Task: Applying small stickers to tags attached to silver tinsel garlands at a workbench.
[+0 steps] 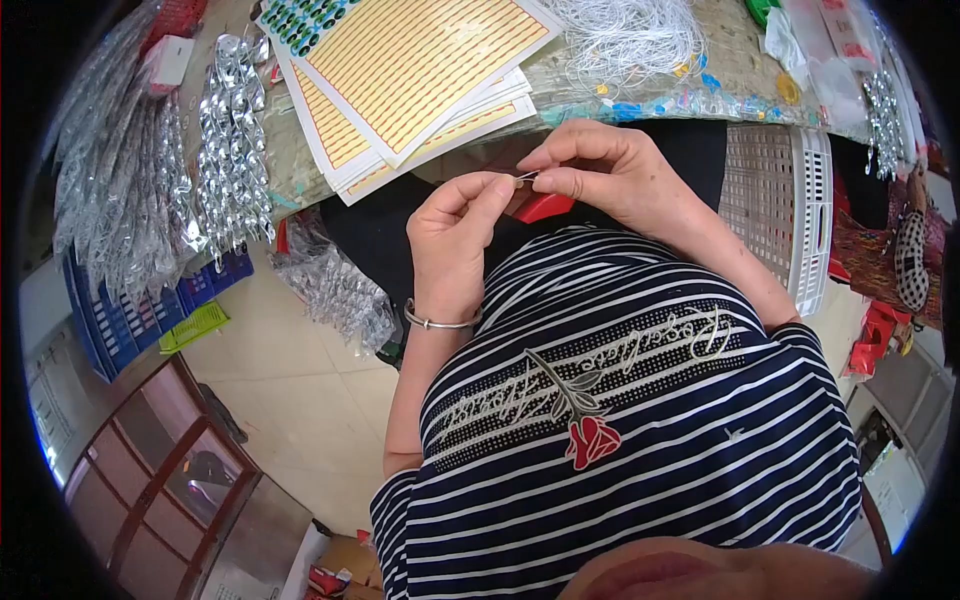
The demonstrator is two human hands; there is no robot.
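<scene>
Above my lap, just off the table's near edge, both hands meet fingertip to fingertip. My left hand (pixel 452 228) is closed in a pinch of thumb and forefinger. A small thin, shiny piece (pixel 527 177) sticks out of that pinch toward my right hand (pixel 622 182). The right thumb and forefinger are at its other end, and its exact kind is too small to tell. Just beyond my hands lie overlapping printed sheets (pixel 430 60), yellow with rows of red lines. A tangled heap of white cord (pixel 635 45) rests on the table to their right.
Silver twisted strips (pixel 232 140) and clear plastic wrapping (pixel 120 190) hang over the table's left side. A blue crate (pixel 95 320) stands below them. To the right is a white plastic basket (pixel 810 210). Something red (pixel 545 207) shows under my hands. Round green-and-blue stickers (pixel 300 20) lie at the back.
</scene>
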